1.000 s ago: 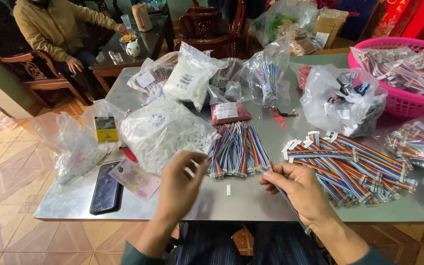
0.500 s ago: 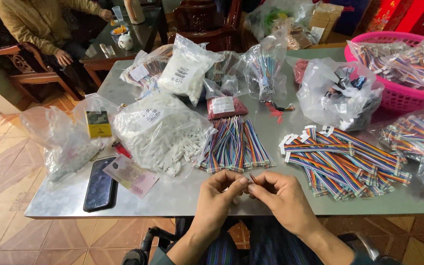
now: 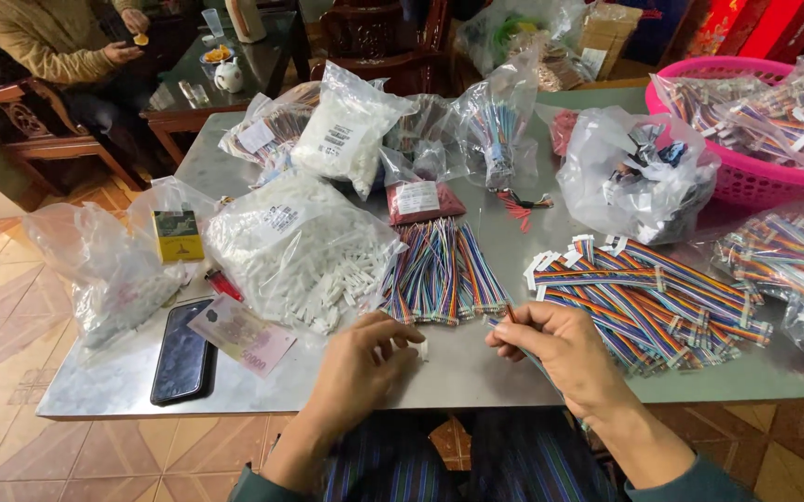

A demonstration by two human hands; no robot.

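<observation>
Head view: right hand pinches the end of a thin multicolour ribbon wire between thumb and fingertips, just in front of the loose bundle of rainbow-coloured wires on the grey metal table. Left hand, fingers curled, pinches a small white plastic connector just left of that wire, near the bundle's front edge.

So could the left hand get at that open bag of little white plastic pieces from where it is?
Probably yes. The left hand rests at the table edge right beside the bag of white pieces, whose open mouth spills toward it. Nothing lies between them; the banknote sits off to the side.
</observation>
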